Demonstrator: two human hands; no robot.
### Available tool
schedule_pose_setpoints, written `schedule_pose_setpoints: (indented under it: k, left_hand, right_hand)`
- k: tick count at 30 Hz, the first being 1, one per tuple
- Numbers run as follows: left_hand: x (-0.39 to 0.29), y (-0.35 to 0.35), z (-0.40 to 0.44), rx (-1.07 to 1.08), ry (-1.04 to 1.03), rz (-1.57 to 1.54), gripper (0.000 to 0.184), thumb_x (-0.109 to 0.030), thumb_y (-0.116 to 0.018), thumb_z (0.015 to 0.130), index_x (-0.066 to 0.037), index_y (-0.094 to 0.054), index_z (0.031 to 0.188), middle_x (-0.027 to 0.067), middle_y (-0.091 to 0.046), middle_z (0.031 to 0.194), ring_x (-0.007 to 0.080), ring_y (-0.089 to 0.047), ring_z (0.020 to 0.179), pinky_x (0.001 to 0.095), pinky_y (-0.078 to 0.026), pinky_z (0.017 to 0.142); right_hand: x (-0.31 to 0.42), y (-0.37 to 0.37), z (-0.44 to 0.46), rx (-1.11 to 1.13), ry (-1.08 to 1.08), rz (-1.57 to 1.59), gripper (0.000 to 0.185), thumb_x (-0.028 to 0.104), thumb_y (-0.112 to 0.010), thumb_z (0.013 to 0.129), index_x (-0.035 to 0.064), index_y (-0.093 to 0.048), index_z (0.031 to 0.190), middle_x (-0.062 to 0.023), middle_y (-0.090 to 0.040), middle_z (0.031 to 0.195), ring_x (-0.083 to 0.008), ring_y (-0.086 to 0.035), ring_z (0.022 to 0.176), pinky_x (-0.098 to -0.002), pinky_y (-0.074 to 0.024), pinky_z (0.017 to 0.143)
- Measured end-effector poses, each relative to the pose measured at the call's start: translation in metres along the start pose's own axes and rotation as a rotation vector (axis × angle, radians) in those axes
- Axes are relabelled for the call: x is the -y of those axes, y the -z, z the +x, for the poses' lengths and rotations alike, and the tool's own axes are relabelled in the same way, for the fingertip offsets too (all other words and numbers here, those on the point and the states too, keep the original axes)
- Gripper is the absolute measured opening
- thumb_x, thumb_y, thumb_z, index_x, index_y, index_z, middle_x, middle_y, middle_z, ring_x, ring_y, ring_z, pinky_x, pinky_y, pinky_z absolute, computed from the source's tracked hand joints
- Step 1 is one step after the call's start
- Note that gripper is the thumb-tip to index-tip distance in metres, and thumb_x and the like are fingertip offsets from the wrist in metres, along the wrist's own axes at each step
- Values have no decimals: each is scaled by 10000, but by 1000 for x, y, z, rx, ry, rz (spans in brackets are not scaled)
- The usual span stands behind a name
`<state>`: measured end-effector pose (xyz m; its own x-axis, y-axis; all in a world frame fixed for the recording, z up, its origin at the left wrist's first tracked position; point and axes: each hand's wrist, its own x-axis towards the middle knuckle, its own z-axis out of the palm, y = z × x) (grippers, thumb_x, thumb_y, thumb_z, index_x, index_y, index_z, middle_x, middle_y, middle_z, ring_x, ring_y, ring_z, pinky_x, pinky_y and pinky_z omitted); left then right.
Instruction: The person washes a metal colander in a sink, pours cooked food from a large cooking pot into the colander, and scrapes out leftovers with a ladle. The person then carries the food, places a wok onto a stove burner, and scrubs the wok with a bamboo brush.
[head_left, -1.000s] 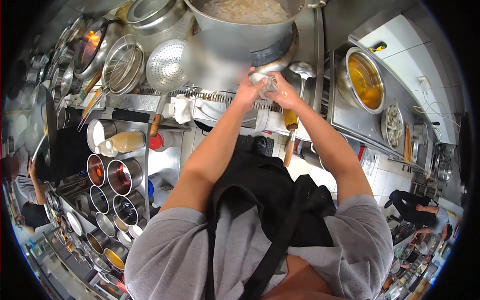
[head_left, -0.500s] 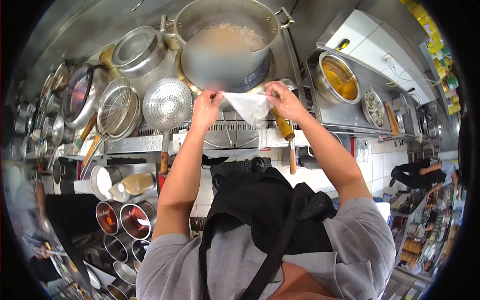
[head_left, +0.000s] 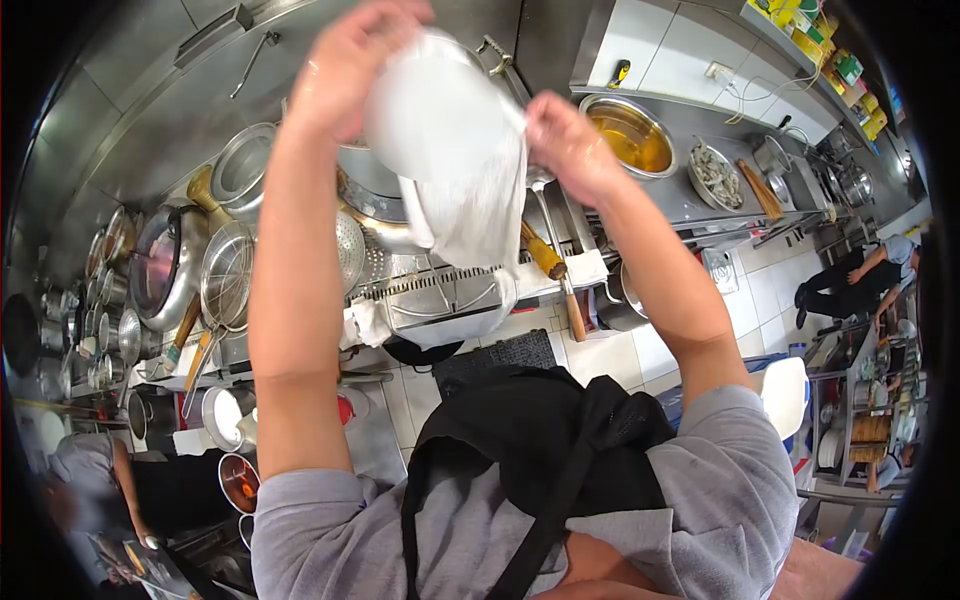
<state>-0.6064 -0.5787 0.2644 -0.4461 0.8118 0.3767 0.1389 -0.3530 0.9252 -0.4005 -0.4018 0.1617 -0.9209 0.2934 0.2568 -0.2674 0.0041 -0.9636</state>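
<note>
Both forearms reach up the frame, bare below short sleeves; the left hand [head_left: 352,75] is raised at upper left, higher than the right hand [head_left: 572,148], which sits right of top centre, its fingers curled.

Open room between white cloth [head_left: 468,215] and apron [head_left: 500,415], stove edge [head_left: 445,328] and wooden handle [head_left: 574,316] intruding.
</note>
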Motion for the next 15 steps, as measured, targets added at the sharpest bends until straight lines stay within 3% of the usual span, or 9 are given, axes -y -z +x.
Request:
schedule_pose_setpoints:
  k: [3,4,5,6,7,9,10,11,15]
  left_hand:
    - [-12,9,-2,-180,-209,-397,430,-368,-399,1035,-54,-534,1297,196,-614,1219,303,-639,1068,476,-536,924]
    - [21,19,-12,-183,-100,-421,532,-388,-477,1010,17,-455,1355,219,-536,1335,285,-574,1186,436,-498,999]
    - [26,-22,-52,-227,165,-535,542,-375,-456,1019,-17,-384,1420,179,-445,1445,276,-505,1276,421,-472,1040]
    - [157,40,-66,-125,270,-594,567,-355,-498,1003,-28,-364,1447,134,-437,1467,269,-494,1291,402,-462,1049]
    - [192,5,-120,-131,348,-360,594,-335,-531,989,-32,-345,1465,125,-417,1481,252,-440,1324,391,-405,1081]
    - [257,-70,-228,-89,519,109,664,-294,-596,961,-40,-308,1502,106,-376,1508,220,-333,1391,368,-290,1145]
    - [219,-113,-253,67,616,-110,577,-258,-584,966,-18,-391,1454,115,-479,1434,250,-448,1324,399,-354,1115]
    - [233,-125,-291,6,789,-624,466,-213,-554,973,8,-481,1378,125,-563,1352,278,-549,1234,424,-413,1077]
    - [200,-148,-328,-300,952,-776,418,-234,-469,997,49,-544,1294,162,-600,1300,297,-583,1198,444,-450,1044]
  right_hand:
    - [39,9,7,-7,138,258,258,264,-580,985,97,-505,1167,-31,-605,1066,-159,-592,968,-383,-503,875]
    - [32,5,1,-21,65,294,326,287,-587,980,93,-492,1223,-42,-609,1108,-172,-589,1011,-387,-496,902]
    - [19,0,-8,-35,-2,327,394,309,-594,975,88,-480,1280,-54,-613,1151,-185,-586,1053,-391,-489,928]
    - [0,-1,-26,9,-148,324,500,325,-652,935,71,-467,1324,-65,-603,1225,-189,-565,1131,-379,-471,961]
    - [-35,1,-40,82,-100,256,545,298,-718,887,61,-482,1317,-52,-604,1220,-159,-554,1125,-346,-462,962]
    - [-60,-2,-85,139,-208,22,354,107,-680,892,42,-545,1213,-30,-623,1108,-118,-568,990,-284,-459,922]
    - [-83,5,-105,145,-329,70,226,57,-619,913,46,-558,1131,-21,-619,1020,-118,-590,912,-299,-494,864]
    - [-98,13,-124,144,-359,83,226,57,-619,913,46,-558,1131,-21,-619,1020,-118,-590,912,-299,-494,864]
    - [-116,42,-172,6,-641,212,213,59,-544,943,90,-559,1153,-7,-606,974,-120,-606,916,-320,-523,765]
